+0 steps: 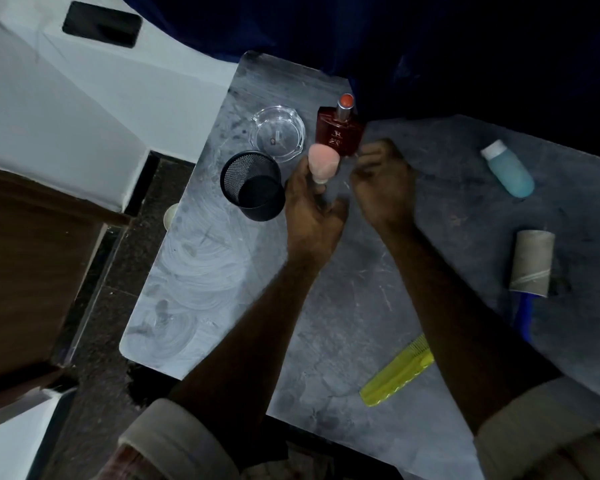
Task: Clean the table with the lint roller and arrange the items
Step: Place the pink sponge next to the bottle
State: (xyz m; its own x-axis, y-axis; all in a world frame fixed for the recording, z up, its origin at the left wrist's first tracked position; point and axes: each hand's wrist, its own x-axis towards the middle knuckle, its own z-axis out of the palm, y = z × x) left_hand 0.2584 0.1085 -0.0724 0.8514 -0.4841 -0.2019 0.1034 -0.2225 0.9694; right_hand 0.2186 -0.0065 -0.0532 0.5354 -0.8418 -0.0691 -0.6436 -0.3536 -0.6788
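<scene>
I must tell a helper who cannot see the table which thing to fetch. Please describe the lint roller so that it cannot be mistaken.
Start at the grey table and go to its right edge. Below the blue bottle lies the lint roller. Only it has a brownish cardboard-like roll on a bright blue handle; the yellow-green comb nearby is flat.

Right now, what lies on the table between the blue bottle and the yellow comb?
The lint roller, lying flat, its blue handle pointing toward the comb; otherwise bare table below the bottle, seen from the head camera.

Single head-worn view, looking steeply down (wide-angle), close over grey table (326, 306), both forearms entering from below
</scene>
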